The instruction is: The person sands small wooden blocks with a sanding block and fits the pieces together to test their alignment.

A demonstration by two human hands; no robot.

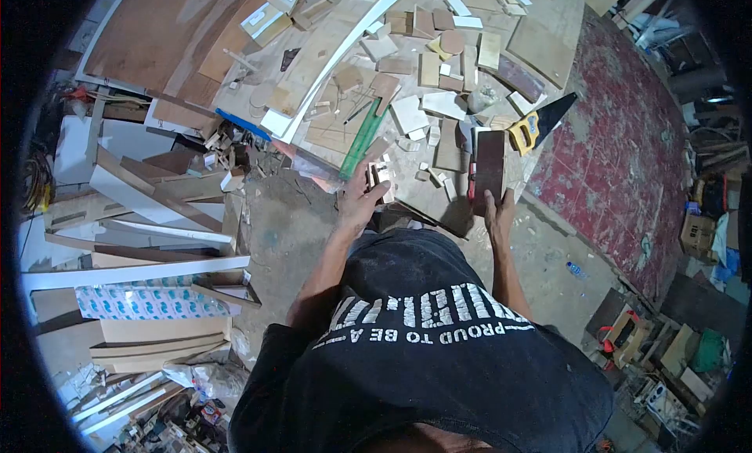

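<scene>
Dark brown block [489,161] at the worktable's [410,180] near edge
Right hand [500,206] grips its near end; left hand [360,204] holds pale wood [381,175]. Seemingly a handling step; the next move calls for steady grips.

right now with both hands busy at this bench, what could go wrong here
The saw lies just beyond the dark brown block in the right hand, its blade poking past the table's edge; swinging the block might knock it off or bring fingers against the teeth. The left hand holds a small wooden piece near the front edge, so it could drop to the floor if the grip slips.
</scene>
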